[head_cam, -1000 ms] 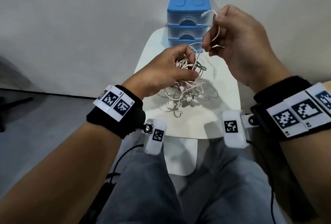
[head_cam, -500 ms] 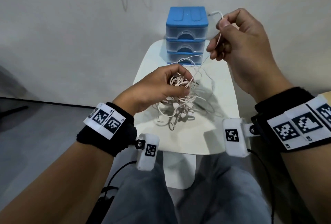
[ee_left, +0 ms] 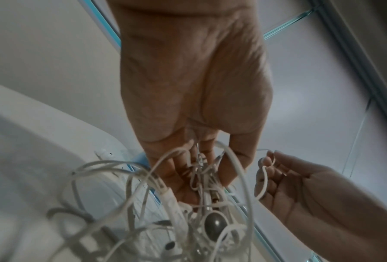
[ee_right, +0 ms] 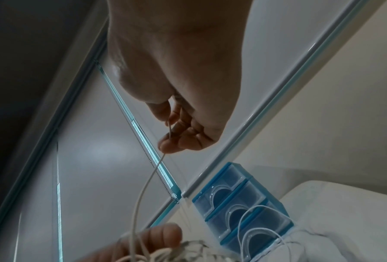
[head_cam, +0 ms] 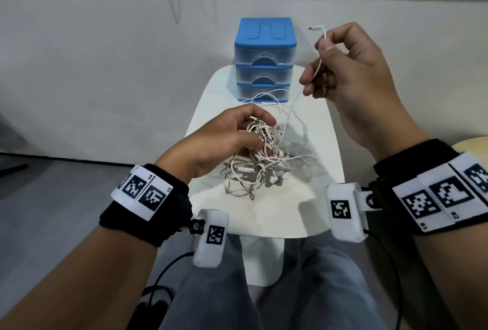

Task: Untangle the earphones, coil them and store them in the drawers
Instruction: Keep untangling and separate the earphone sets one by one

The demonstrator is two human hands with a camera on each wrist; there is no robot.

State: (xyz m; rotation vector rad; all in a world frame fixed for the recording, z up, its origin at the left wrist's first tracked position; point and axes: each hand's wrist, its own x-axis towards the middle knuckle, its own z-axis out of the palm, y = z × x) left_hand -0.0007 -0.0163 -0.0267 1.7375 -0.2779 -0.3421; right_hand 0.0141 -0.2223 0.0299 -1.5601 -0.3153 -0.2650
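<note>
Right hand (head_cam: 351, 71) pinches cable (head_cam: 318, 65); left hand (head_cam: 224, 139) grips earphones (head_cam: 261, 163).

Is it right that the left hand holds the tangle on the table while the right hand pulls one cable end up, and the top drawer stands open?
Not quite. All three drawers are shut, as the head view shows. The rest holds: left hand on the tangle, right hand lifting a cable end.
</note>
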